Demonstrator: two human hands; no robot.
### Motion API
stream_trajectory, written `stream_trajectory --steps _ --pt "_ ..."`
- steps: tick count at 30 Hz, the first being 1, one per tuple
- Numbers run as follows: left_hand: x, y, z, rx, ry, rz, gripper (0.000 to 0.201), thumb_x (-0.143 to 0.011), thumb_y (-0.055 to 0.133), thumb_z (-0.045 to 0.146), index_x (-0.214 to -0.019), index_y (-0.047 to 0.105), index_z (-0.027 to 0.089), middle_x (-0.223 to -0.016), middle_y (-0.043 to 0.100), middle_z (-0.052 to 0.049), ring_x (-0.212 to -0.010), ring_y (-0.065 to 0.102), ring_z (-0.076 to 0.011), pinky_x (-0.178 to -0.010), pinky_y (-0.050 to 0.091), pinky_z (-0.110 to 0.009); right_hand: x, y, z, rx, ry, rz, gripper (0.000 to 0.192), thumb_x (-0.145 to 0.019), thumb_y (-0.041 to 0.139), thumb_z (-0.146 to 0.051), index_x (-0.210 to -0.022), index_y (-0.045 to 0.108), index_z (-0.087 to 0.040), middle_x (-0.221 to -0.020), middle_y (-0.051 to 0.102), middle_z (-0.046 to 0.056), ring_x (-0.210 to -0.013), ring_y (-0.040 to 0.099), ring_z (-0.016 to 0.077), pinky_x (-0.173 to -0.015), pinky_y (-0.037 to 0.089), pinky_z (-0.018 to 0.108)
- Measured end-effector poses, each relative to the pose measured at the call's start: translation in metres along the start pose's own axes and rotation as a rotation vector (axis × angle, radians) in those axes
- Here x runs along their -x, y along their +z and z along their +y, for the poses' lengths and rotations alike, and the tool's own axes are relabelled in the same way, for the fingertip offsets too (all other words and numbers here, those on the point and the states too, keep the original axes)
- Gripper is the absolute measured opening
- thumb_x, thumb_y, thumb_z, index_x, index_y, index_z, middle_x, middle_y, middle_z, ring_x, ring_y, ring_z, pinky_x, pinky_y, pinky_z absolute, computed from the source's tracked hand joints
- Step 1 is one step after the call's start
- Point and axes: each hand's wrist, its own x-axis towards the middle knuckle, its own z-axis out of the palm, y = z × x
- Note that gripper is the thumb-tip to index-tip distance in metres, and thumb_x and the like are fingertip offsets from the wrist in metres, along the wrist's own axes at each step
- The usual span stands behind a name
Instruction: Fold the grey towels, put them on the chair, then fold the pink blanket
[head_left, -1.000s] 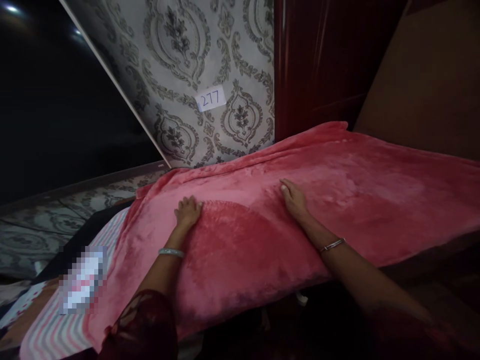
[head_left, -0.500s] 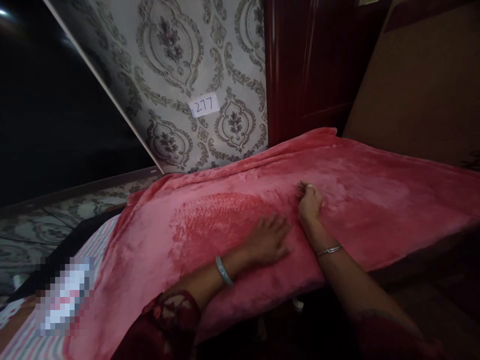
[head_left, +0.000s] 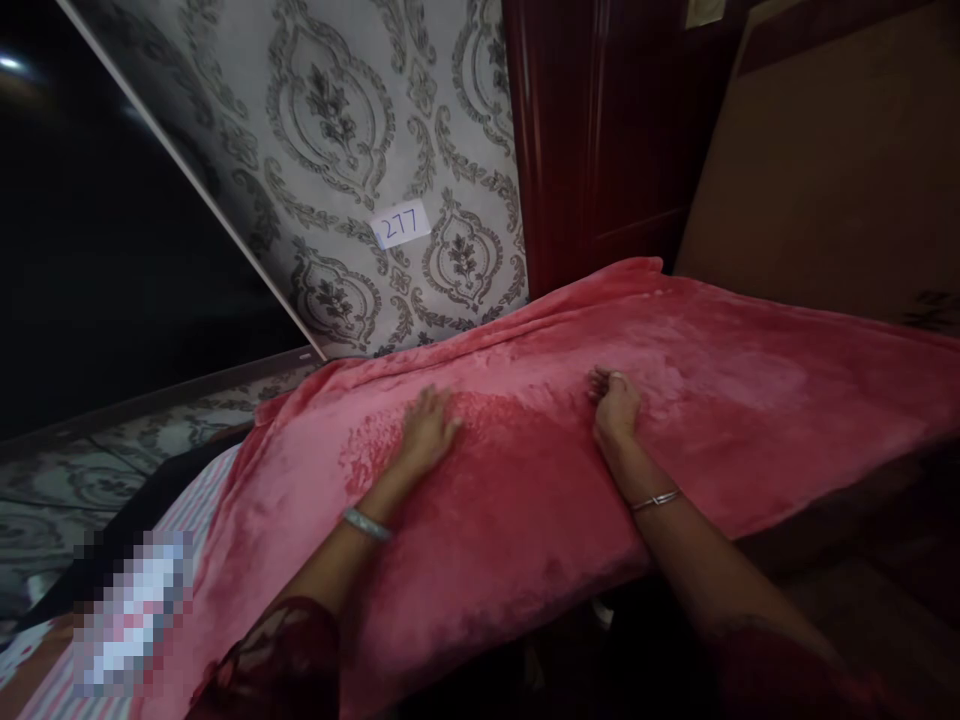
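One pink plush blanket (head_left: 510,510) lies beneath the left hand (head_left: 429,430) and right hand (head_left: 616,402), its long axis running left to right, its soft pile mottled light and dark. The left grip is empty, fingers spread; the right curls, and whether it pinches cloth cannot be told. A pale, rounded bangle (head_left: 367,524) sits behind the left hand.

Left hand (head_left: 429,430) again apart from right hand (head_left: 618,408)

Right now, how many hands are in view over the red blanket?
2: the left hand left of the blanket's middle, the right hand farther right. No others show.
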Motion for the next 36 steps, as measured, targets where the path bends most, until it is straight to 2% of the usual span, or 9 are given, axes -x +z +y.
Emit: stream_trajectory --steps 3,6,12,16,21,25,28,31,36 --pt "-0.027 -0.004 -0.04 -0.068 -0.37 -0.018 0.065 -0.1 0.034 0.043 -0.156 0.033 0.008 -0.165 0.025 -0.025 -0.152 0.024 -0.041 -0.118 0.026 -0.065 0.001 0.001 0.0 -0.026 0.011 0.033 0.037 -0.082 0.04 -0.047 -0.09 0.065 -0.02 -0.092 0.071 0.008 -0.08 0.067 0.0177 -0.056 0.052 0.026" --pt "-0.039 0.002 -0.046 -0.059 -0.42 -0.053 0.067 -0.101 0.026 0.047 -0.153 0.037 0.007 -0.16 0.034 -0.027 -0.146 0.035 -0.0444 -0.112 0.032 -0.067 0.0 0.001 0.002 -0.024 -0.025 0.016 0.038 -0.084 0.04 -0.049 -0.091 0.063 -0.02 -0.092 0.07 0.008 -0.08 0.068 0.0173 -0.055 0.052 0.025" --pt "-0.078 0.038 0.034 -0.033 -0.167 -0.098 0.065 -0.099 0.034 0.053 -0.155 0.038 0.02 -0.164 0.031 -0.017 -0.151 0.026 -0.0408 -0.119 0.025 -0.061 -0.016 -0.013 -0.008 -0.029 0.002 -0.082 0.038 -0.084 0.045 -0.054 -0.093 0.064 -0.021 -0.089 0.069 0.006 -0.075 0.067 0.0164 -0.052 0.052 0.025" --pt "-0.077 0.06 0.114 0.006 0.178 -0.103 0.066 -0.099 0.039 0.055 -0.154 0.039 0.019 -0.165 0.03 -0.019 -0.152 0.024 -0.0409 -0.12 0.023 -0.063 -0.055 -0.052 -0.031 0.07 -0.015 -0.144 0.033 -0.08 0.057 -0.048 -0.091 0.069 -0.019 -0.095 0.071 0.007 -0.074 0.065 0.016 -0.054 0.051 0.024" --pt "0.003 0.064 0.187 0.143 0.814 -0.226 0.073 -0.095 0.047 0.06 -0.154 0.04 0.017 -0.164 0.03 -0.02 -0.152 0.024 -0.0406 -0.121 0.021 -0.062 -0.104 -0.11 -0.048 0.276 0.049 -0.123 0.022 -0.08 0.063 -0.041 -0.081 0.065 -0.02 -0.067 0.062 0.001 -0.055 0.055 0.014 -0.047 0.045 0.025" --pt "0.074 0.049 0.202 0.277 1.277 -0.31 0.061 -0.093 0.055 0.06 -0.144 0.054 0.026 -0.159 0.043 -0.008 -0.149 0.035 -0.0317 -0.121 0.028 -0.052 -0.105 -0.123 -0.047 0.3 0.015 -0.158 0.019 -0.081 0.063 -0.039 -0.079 0.064 -0.02 -0.065 0.062 0.001 -0.055 0.057 0.0148 -0.051 0.049 0.027" --pt "0.081 0.037 0.187 0.354 1.445 -0.345 0.049 -0.099 0.049 0.05 -0.135 0.062 0.02 -0.151 0.054 -0.007 -0.144 0.044 -0.0195 -0.121 0.031 -0.033 -0.097 -0.12 -0.045 0.285 -0.051 -0.194 0.019 -0.081 0.067 -0.039 -0.079 0.066 -0.019 -0.066 0.065 0.002 -0.058 0.06 0.0153 -0.054 0.051 0.027" --pt "0.039 0.029 0.153 0.389 1.182 -0.208 0.049 -0.101 0.044 0.043 -0.141 0.056 0.018 -0.149 0.056 -0.01 -0.146 0.041 -0.0205 -0.125 0.026 -0.038 -0.096 -0.12 -0.045 0.123 -0.014 -0.139 0.021 -0.082 0.066 -0.039 -0.082 0.067 -0.018 -0.073 0.068 0.003 -0.057 0.061 0.0141 -0.05 0.05 0.025" --pt "-0.066 0.024 0.08 0.146 0.194 -0.081 0.061 -0.098 0.044 0.042 -0.154 0.039 0.019 -0.164 0.033 -0.017 -0.154 0.024 -0.0337 -0.122 0.021 -0.06 -0.101 -0.126 -0.051 -0.139 0.062 -0.051 0.02 -0.086 0.062 -0.037 -0.081 0.065 -0.018 -0.069 0.067 0.002 -0.054 0.062 0.0122 -0.049 0.052 0.022"
